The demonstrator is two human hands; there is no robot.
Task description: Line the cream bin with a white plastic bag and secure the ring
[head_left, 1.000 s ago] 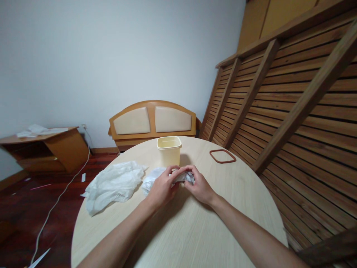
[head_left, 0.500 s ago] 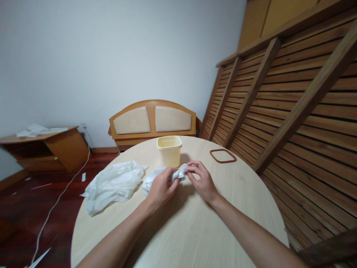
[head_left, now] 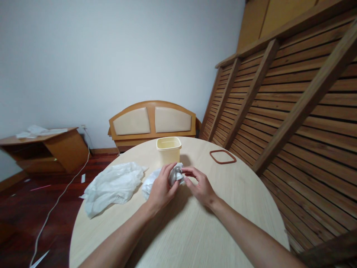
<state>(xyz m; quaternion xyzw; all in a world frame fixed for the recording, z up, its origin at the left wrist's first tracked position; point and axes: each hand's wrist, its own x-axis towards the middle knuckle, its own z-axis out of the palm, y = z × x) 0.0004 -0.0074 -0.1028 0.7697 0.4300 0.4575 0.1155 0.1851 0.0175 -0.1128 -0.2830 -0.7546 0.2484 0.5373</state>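
Observation:
A crumpled white plastic bag (head_left: 175,175) is bunched in my left hand (head_left: 162,188), whose fingers are wrapped around it above the table. At its right end, my right hand (head_left: 200,186) has thumb and index fingertips on the plastic, gripping its edge. Part of the bunched plastic is hidden behind my left fingers. More white plastic (head_left: 149,183) puffs out left of that hand; whether it belongs to the same bag I cannot tell. Just behind both hands stands a pale yellow plastic container (head_left: 169,150), upright with its top uncovered.
Another white plastic bag (head_left: 114,188) lies spread on the left of the round table (head_left: 217,238). A brown rounded-square ring (head_left: 223,162) rests at the right. Beyond are a headboard (head_left: 152,123), a slatted wooden panel (head_left: 279,111) and a low cabinet (head_left: 64,145).
The twisted end of the bag has been folded into a more compact bunch. My left fingers have closed further over it, and my right fingertips have shifted slightly down and left.

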